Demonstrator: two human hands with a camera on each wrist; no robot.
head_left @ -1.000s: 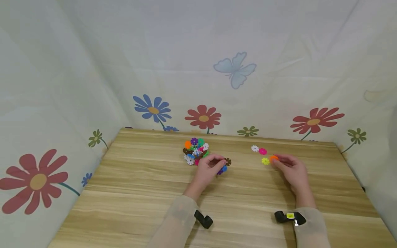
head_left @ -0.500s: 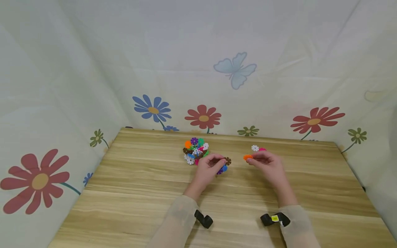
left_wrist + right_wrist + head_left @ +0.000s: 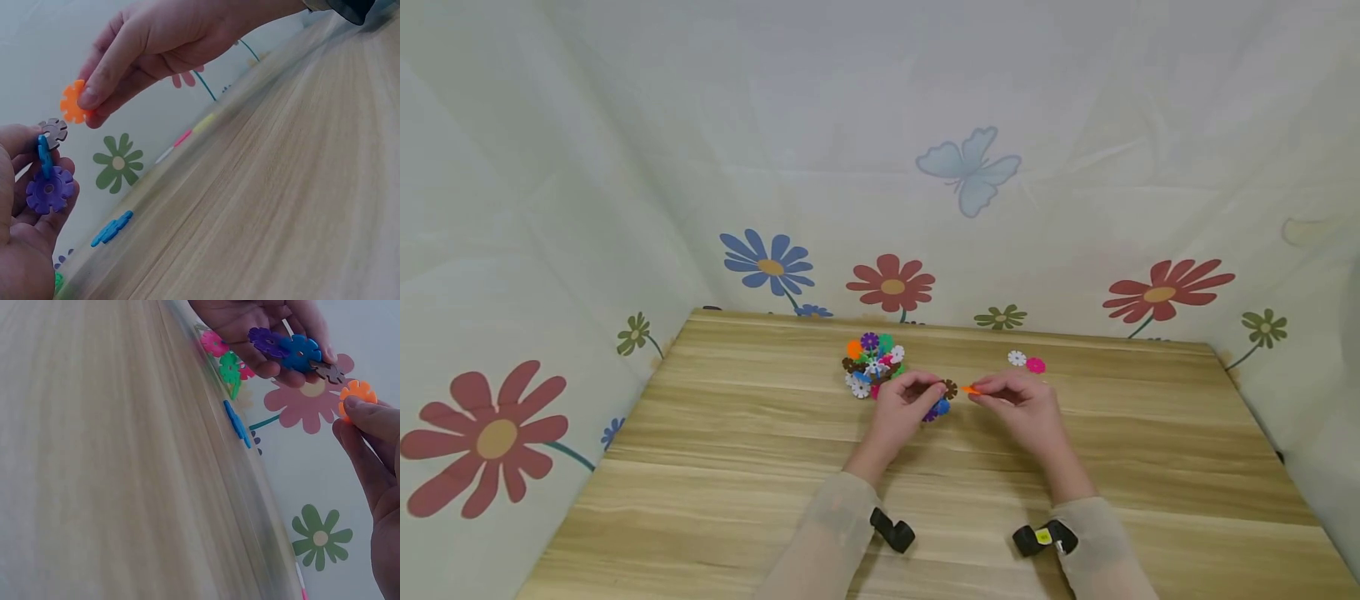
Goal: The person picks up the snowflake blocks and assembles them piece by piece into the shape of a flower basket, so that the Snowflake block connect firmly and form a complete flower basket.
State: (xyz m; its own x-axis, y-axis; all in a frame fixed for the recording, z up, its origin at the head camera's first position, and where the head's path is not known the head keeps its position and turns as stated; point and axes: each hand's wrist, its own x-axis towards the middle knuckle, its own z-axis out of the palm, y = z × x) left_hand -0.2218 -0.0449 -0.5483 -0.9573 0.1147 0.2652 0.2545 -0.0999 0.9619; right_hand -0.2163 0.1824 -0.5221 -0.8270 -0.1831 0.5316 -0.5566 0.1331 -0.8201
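Observation:
My left hand (image 3: 906, 408) pinches a short joined string of notched plastic discs above the table: a brown disc (image 3: 950, 389), a blue disc (image 3: 301, 352) and a purple disc (image 3: 49, 190). Between thumb and fingers of my right hand (image 3: 1026, 408) is an orange notched disc (image 3: 74, 102). It is held just right of the brown disc; in both wrist views a small gap shows between the two. Behind my left hand lies a pile of multicoloured discs (image 3: 874, 367), partly covered by that hand.
On the wooden table (image 3: 760, 467), a white disc (image 3: 1017, 358) and a pink disc (image 3: 1036, 365) lie beyond my right hand. A yellow disc (image 3: 204, 123) and blue discs (image 3: 112, 229) lie on the table in the left wrist view. A flower-printed cloth (image 3: 820, 167) hangs behind.
My right hand has carried the orange disc leftward from beside the loose discs to the brown disc, turning it edge-on to the head camera. My left hand has stayed in place.

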